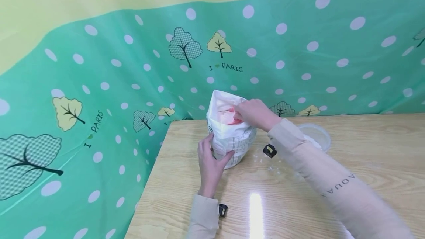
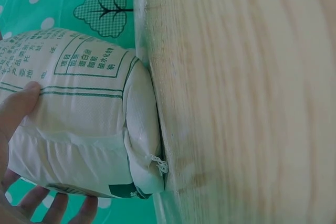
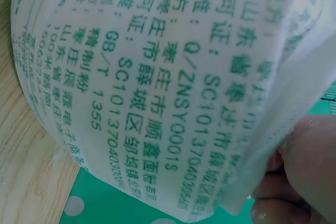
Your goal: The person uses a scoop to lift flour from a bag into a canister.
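A white woven flour bag [image 1: 232, 141] with green print stands upright on the wooden table, its top gaping. My left hand [image 1: 212, 158] grips the bag's lower side, thumb on the front and fingers round the left; the left wrist view shows the thumb on the printed face of the bag [image 2: 79, 103]. At the bag's mouth, my right hand [image 1: 254, 113] reaches over the rim with curled fingers. It holds a pinkish-red tool [image 1: 235, 120], mostly hidden inside, whose shape I cannot tell. White flour [image 1: 227, 116] shows beside it. In the right wrist view, the bag [image 3: 147, 98] covers much of my right hand [image 3: 299, 177].
A clear round bowl [image 1: 322, 134] with something white in it stands right of the bag, partly behind the right sleeve. White specks [image 1: 270, 168] lie scattered on the table [image 1: 172, 180]. A green dotted cloth [image 1: 149, 47] hangs behind and at the left.
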{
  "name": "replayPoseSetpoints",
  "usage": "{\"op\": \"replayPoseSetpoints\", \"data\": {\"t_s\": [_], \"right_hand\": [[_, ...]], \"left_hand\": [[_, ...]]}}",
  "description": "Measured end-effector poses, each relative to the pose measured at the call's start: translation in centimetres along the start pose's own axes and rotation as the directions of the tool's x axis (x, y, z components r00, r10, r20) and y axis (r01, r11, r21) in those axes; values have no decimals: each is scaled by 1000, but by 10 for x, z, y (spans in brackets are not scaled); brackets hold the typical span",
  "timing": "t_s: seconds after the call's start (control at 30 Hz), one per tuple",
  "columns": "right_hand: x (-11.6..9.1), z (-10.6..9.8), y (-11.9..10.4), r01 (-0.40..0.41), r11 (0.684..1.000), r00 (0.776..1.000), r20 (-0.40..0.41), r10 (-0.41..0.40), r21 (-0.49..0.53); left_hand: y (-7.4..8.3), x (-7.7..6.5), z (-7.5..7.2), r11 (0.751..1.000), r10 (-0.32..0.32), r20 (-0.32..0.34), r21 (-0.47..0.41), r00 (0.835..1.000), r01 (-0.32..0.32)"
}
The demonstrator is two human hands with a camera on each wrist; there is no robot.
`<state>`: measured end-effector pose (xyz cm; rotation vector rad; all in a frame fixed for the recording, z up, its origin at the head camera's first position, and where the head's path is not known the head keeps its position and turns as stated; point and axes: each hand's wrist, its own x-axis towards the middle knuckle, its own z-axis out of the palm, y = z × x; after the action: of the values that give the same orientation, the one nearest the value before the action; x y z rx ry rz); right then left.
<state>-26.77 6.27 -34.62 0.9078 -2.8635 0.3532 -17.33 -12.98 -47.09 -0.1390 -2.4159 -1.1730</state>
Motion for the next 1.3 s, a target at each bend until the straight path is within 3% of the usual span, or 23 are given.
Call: {"op": "replayPoseSetpoints", "data": {"t_s": [0.2,0.63,0.8,1.0,1.3], "right_hand": [[-6,-2,5,36,997,999,-8,-35,66],[5,3,5,17,997,1000,18,-18,71],[5,6,6,63,997,998,9,-63,39],[1,3,6,115,990,993,-16,-115,77],[1,3,-3,39,993,999,28,-43,109]], "left_hand": [[0,0,2,1000,-1,-2,2,1000,1],[3,0,4,1000,-10,3,-13,1000,10],[0,1,3,1000,-1,-9,-10,1000,1],[-1,2,1,1000,0,-11,-13,1000,-1],[0,2,0,1000,-11,7,-20,1000,11]]}}
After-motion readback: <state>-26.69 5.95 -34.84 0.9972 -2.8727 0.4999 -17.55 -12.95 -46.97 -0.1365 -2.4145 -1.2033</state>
